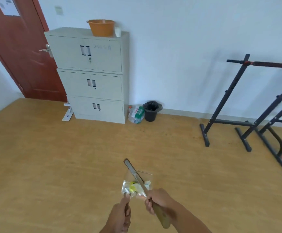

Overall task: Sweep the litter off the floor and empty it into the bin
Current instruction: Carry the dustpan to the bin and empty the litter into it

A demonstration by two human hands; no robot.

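left hand [120,216] grips dustpan [137,185] (litter [133,186] inside); right hand [158,199] grips broom [135,172].

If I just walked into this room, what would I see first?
Probably the two hands at the bottom: the left hand holds a dustpan with litter in it, the right hand a broom handle. Then the orange bucket atop the grey cabinet, and the black bin against the far wall.
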